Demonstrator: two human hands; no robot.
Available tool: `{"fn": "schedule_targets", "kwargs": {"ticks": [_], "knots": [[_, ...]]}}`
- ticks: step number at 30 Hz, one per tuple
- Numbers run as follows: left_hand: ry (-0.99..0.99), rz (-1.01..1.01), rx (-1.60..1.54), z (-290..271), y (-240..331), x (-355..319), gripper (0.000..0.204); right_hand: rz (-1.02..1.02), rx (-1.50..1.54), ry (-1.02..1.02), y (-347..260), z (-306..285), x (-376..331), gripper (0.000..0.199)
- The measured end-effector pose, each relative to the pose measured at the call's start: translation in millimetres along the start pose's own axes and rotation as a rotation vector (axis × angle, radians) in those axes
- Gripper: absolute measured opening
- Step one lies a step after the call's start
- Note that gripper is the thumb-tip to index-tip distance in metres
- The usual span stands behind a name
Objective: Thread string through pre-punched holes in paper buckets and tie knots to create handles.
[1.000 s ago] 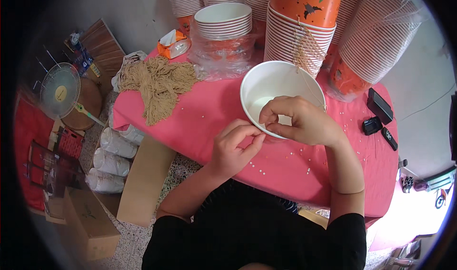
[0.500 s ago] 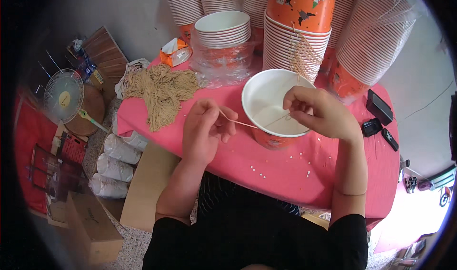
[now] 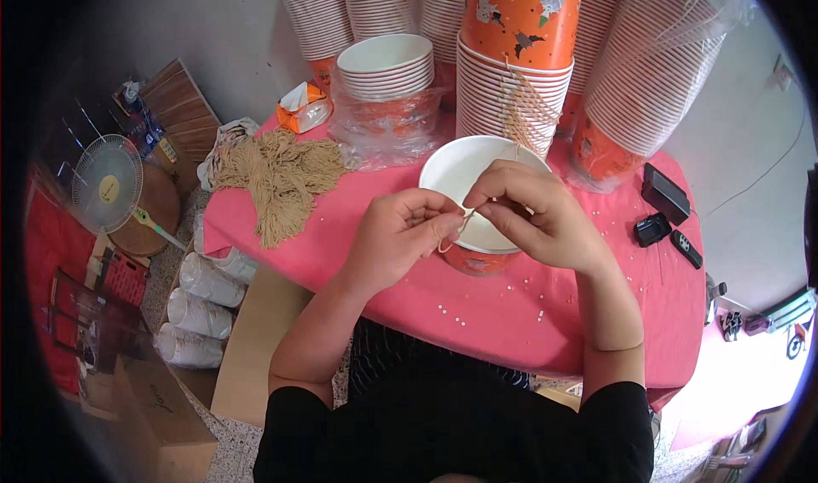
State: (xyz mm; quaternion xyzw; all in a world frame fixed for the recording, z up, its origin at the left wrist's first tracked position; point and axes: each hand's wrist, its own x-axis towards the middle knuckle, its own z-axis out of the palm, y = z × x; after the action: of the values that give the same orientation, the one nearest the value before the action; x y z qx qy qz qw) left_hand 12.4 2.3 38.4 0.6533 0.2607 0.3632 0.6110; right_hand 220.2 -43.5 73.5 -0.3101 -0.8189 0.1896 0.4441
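An orange paper bucket (image 3: 447, 169) with a white inside stands upright on the pink-covered table in front of me. Over its near rim, my left hand (image 3: 407, 234) pinches a thin tan cord (image 3: 467, 219) between thumb and forefinger. My right hand (image 3: 532, 215) is closed on the same cord, its fingertips almost meeting the left ones. A small loop of cord hangs below the left fingertips. Whether it is knotted I cannot tell. Part of the bucket's rim and inside is hidden behind my right hand.
Behind the bucket rises a tall stack of orange buckets (image 3: 520, 95) with cords hanging down it. Plastic-wrapped bucket stacks (image 3: 648, 83) stand around it. A heap of tan cords (image 3: 281, 181) lies at the left, a black case (image 3: 665, 193) at the right. Small white dots (image 3: 452, 317) litter the cloth (image 3: 511, 347).
Both hands have come together above the bucket's near rim. The cord stretched between them before now forms a small loop at the fingertips. The whole view has shifted slightly.
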Motion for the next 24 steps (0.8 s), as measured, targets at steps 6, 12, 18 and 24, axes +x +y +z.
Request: {"fn": "schedule_targets", "kwargs": {"ticks": [6, 12, 18, 24], "knots": [[-0.1, -0.055, -0.047, 1, 0, -2, 0.014, 0.072, 0.034, -0.015, 5, 9, 3, 0.016], [-0.065, -0.094, -0.248, -13, -14, 2, 0.016, -0.187, -0.309, 0.141, 18, 1, 4, 0.022], [-0.095, -0.117, -0.463, -16, -16, 1, 0.015, -0.169, -0.497, 0.05, 8, 13, 3, 0.021], [-0.116, -0.132, -0.442, -17, -19, 2, 0.013, -0.24, -0.549, 0.04, 9, 13, 5, 0.016]]}}
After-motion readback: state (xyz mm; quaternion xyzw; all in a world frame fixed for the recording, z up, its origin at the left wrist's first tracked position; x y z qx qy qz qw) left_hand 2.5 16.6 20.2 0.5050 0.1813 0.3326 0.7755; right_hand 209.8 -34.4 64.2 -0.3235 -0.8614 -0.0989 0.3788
